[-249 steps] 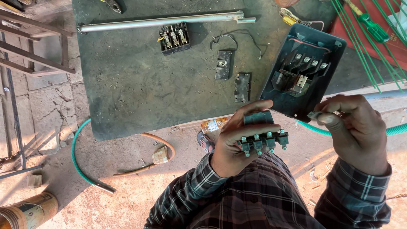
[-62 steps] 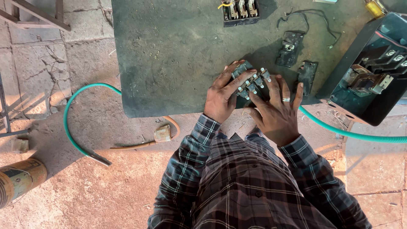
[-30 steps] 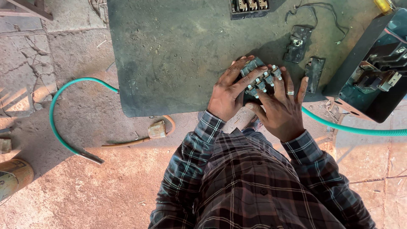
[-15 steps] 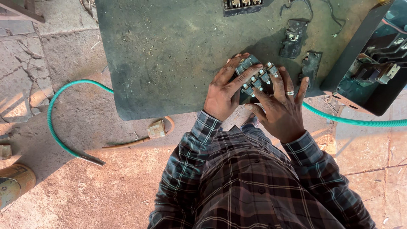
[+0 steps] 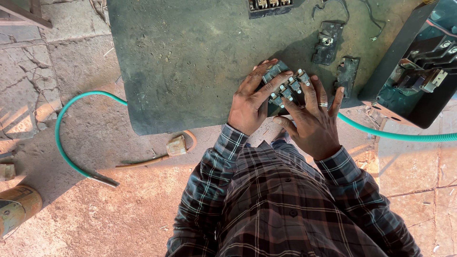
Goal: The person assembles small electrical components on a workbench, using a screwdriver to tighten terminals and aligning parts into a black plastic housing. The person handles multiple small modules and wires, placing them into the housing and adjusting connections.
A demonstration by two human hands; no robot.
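Cracked stone paving and reddish dirt lay around the dark green worktop (image 5: 190, 71), with a green hose (image 5: 71, 143) curving across the ground beside it. Over the last couple of seconds the view had drifted a little, yet both hands stayed pressed on the terminal block (image 5: 285, 90) near the worktop's front edge. A few seconds before that, the block had been held up in the air, so it had since been set down and was being worked flat on the surface. The left hand (image 5: 250, 102) lay over the block's left end, fingers spread across it. The right hand (image 5: 314, 121), wearing a ring, covered its right side. Neither grip was clamped; both rested open on top. To the right stood an open dark switch box (image 5: 414, 66) with metal contacts (image 5: 421, 78) inside. Two small dark fittings (image 5: 335, 52) lay just beyond the hands.
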